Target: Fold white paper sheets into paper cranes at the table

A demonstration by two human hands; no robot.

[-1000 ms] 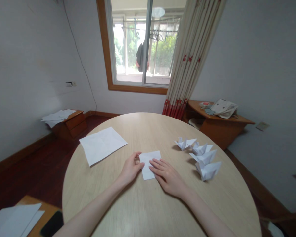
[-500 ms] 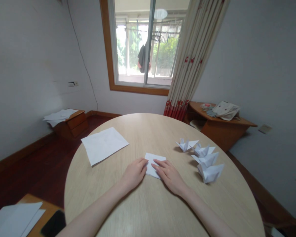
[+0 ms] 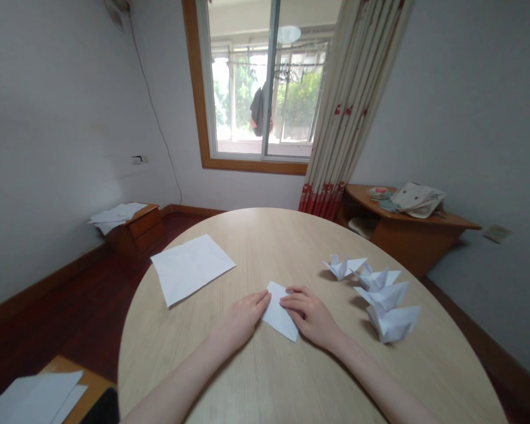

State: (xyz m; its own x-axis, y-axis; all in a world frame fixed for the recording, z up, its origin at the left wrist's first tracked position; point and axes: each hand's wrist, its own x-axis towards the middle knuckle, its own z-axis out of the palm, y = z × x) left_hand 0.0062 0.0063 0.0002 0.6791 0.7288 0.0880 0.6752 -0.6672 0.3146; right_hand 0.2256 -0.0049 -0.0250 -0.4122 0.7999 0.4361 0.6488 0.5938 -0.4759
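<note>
A small piece of folded white paper (image 3: 279,317) lies on the round wooden table (image 3: 256,247), its outline now several-sided with a point toward me. My left hand (image 3: 247,315) has its fingers together, closed on the paper's left edge. From the other side my right hand (image 3: 312,318) holds the right edge, fingertips resting over the paper and the thumb tucked low. Several folded paper cranes (image 3: 386,297) stand in a slanting row to the right of my right hand. Farther left lies a flat white paper sheet (image 3: 193,268), apart from both hands.
Beyond the table are a window and a long curtain (image 3: 335,135). A corner desk (image 3: 406,235) with a cloth bag (image 3: 419,199) stands at the right. Papers lie on a low cabinet (image 3: 143,227) at the left, and more sheets (image 3: 35,394) sit at lower left.
The folded paper has been turned, so that one corner points toward me. Both hands have shifted with it to its side edges. The whole view has swung slightly.
</note>
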